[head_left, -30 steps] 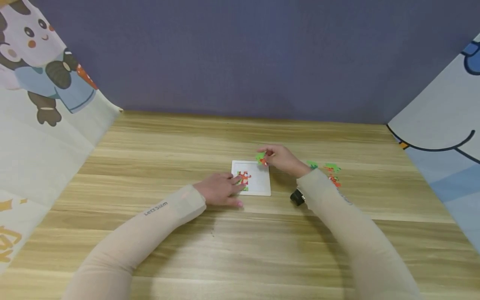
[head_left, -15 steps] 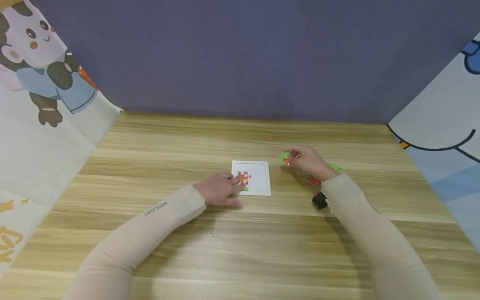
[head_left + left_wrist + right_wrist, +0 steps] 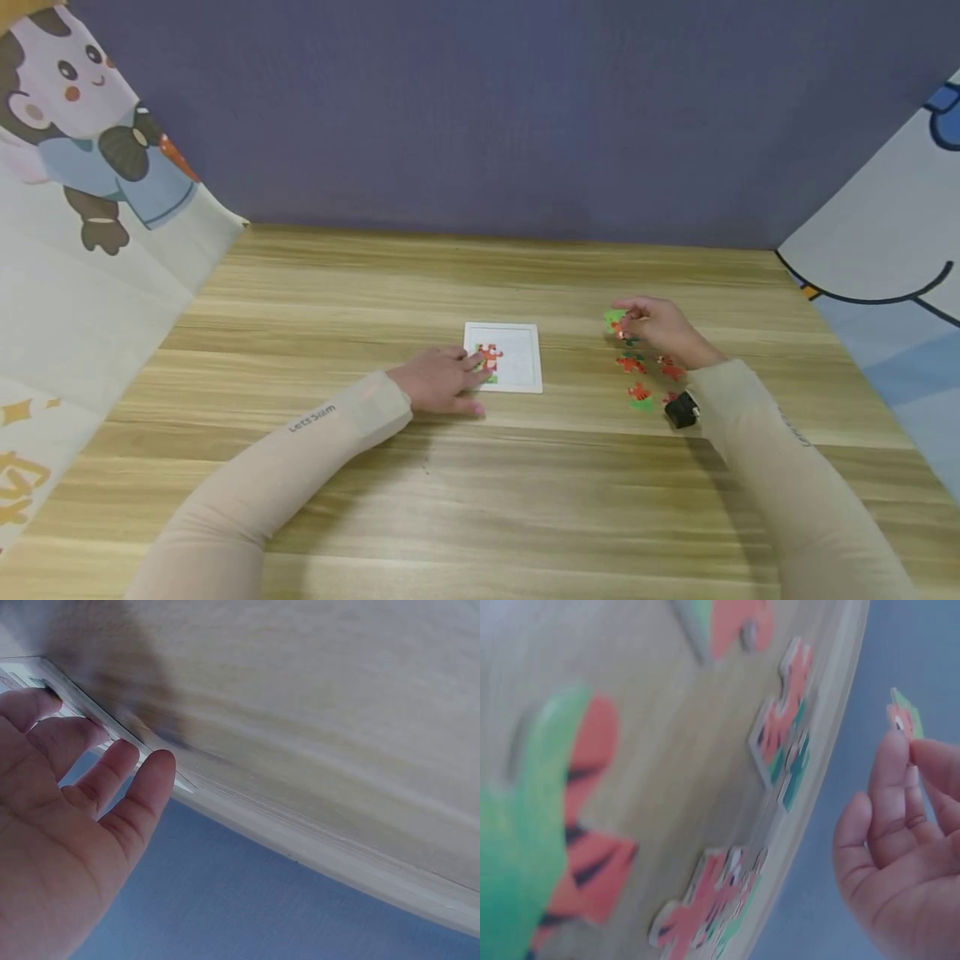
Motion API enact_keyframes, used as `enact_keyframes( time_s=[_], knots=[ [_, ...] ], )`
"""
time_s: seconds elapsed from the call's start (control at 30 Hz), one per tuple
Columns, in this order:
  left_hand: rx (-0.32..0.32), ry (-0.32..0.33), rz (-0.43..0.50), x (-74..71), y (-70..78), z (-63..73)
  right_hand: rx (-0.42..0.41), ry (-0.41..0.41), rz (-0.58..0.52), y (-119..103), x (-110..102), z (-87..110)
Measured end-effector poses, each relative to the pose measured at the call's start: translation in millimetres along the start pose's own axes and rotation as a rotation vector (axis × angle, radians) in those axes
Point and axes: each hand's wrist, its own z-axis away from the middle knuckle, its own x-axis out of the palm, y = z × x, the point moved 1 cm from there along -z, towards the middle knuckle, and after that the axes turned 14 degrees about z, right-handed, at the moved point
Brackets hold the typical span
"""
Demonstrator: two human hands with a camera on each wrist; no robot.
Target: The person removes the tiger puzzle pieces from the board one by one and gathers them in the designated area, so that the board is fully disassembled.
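In the head view my left hand lies with fairly straight fingers over the left part of a white square puzzle tray. Its fingertips rest on joined orange and green jigsaw pieces, partly covering them. The left wrist view catches the fingers along the tray's edge. To the right of the tray, my right hand pinches a green and orange jigsaw piece between thumb and fingers. That piece, with a printed eye, is raised above the tabletop in the right wrist view.
Several loose jigsaw pieces lie on the wooden table below and beside the right hand. A black wrist camera sits under the right wrist. A dark blue panel rises behind the table, with printed cloth on the left.
My right hand has moved right, carrying the jigsaw piece from the tray's upper right corner to beside the loose pieces. My left hand has stayed in place on the tray.
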Motion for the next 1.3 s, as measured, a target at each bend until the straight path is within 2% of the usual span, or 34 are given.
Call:
enact_keyframes(
  time_s=[0.4, 0.6, 0.97, 1.3],
  knots=[
    [-0.008, 0.000, 0.011, 2.0, -0.6, -1.2, 0.037, 0.008, 0.002, 20, -13, 7.7],
    [-0.014, -0.005, 0.009, 1.4, -0.4, -0.7, 0.021, 0.038, -0.010, 32, -19, 12.7],
    [-0.018, -0.007, 0.025, 1.6, -1.6, -0.2, -0.008, 0.090, 0.040, 50, -23, 15.9],
    [-0.017, -0.010, 0.018, 1.2, -1.9, 0.5, 0.051, 0.081, 0.029, 59, -27, 17.3]
  ],
)
